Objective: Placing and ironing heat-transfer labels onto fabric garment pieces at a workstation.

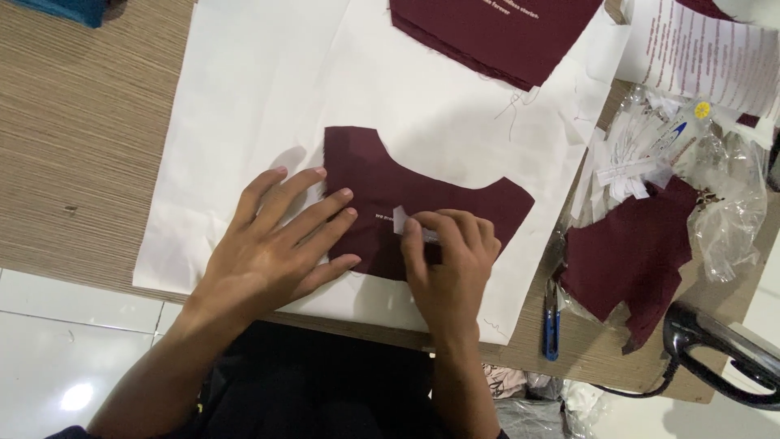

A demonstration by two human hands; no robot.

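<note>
At frame centre, the left hand point(272, 248) lies flat with fingers apart on the maroon cloth piece point(422, 195), while the right hand point(447, 260) pinches a small white label point(400, 219) against it.

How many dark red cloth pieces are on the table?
3 places: one piece under both hands, a stack at the top edge, and a crumpled piece at the right. The stack may hide more.

A stack of maroon fabric pieces point(496, 32) lies at the top, blue snips point(552, 321) near crumpled clear plastic point(731, 219), loose paper tags point(638, 158), and what may be an iron's handle point(715, 345) lower right
</note>
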